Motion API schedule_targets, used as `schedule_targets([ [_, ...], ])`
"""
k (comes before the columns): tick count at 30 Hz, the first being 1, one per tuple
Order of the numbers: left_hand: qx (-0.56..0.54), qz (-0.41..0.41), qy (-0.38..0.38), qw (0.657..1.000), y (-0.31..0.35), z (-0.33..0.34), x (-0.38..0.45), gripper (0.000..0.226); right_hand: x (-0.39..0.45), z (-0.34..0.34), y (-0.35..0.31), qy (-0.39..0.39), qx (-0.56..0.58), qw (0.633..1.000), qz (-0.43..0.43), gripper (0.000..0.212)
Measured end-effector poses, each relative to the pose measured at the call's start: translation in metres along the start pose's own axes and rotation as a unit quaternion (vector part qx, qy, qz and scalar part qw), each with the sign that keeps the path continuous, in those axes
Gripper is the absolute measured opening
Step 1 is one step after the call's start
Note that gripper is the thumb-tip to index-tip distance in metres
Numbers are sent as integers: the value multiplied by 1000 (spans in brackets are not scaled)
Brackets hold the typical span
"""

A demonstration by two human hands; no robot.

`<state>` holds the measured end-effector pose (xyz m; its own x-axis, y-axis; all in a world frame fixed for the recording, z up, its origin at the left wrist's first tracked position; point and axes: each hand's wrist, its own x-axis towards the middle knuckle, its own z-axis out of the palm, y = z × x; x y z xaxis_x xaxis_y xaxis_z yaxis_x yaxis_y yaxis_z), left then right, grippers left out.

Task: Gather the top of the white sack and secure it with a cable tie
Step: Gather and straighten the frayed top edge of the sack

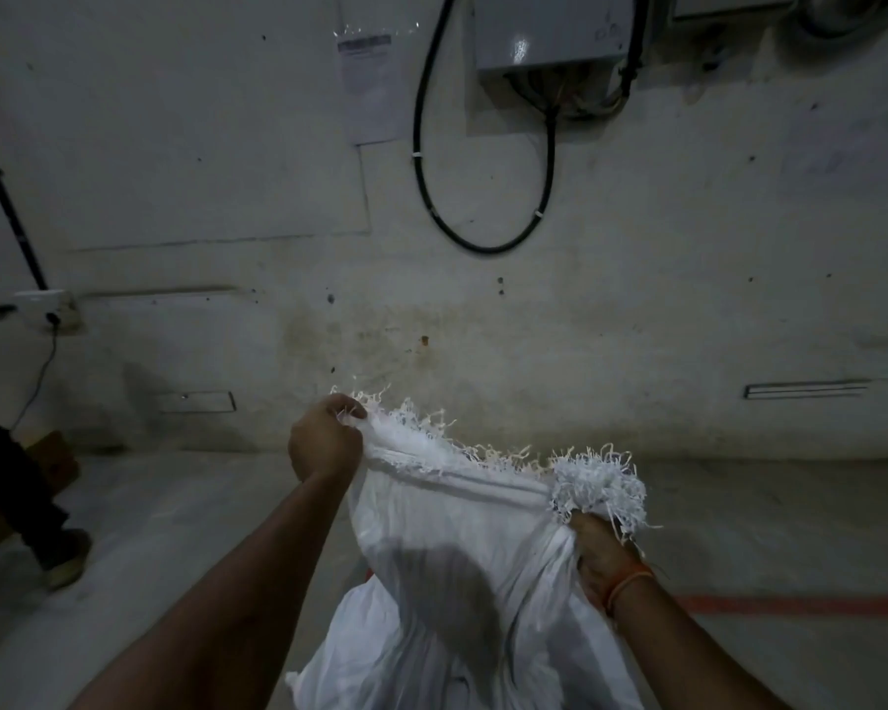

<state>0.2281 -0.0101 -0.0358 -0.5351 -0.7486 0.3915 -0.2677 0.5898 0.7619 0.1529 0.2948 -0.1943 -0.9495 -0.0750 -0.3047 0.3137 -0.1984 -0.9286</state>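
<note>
Both hands' fingers clench the white sack (452, 581)'s frayed top; a dim, apparently seated person (16, 504) is left.

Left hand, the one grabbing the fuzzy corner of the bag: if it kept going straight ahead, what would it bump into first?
Probably the stained wall. The left hand points up and away, gripping the white sack at its frayed corner, and nothing shows between. Depth is unclear.
</note>
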Motion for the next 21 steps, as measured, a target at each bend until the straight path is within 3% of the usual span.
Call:
schedule_targets([
  [4,-59,-60,-15,996,-9,-1,7,37,-6,12,-11,-2,-2,1000,-16,30],
  [7,-124,-134,-84,980,-16,0,12,31,-6,14,-11,8,1,1000,9,28],
  [9,-114,-134,-141,974,-19,-3,13,12,-6,13,-10,21,-4,1000,9,33],
  [15,-183,-170,-216,944,-21,-3,10,12,12,1,4,34,-13,999,-13,32],
  [17,-223,-216,-240,920,-11,1,6,5,18,-3,10,-3,-19,999,-27,39],
  [21,-288,-258,-309,869,9,5,3,21,-35,8,-20,-96,-44,992,-65,36],
])
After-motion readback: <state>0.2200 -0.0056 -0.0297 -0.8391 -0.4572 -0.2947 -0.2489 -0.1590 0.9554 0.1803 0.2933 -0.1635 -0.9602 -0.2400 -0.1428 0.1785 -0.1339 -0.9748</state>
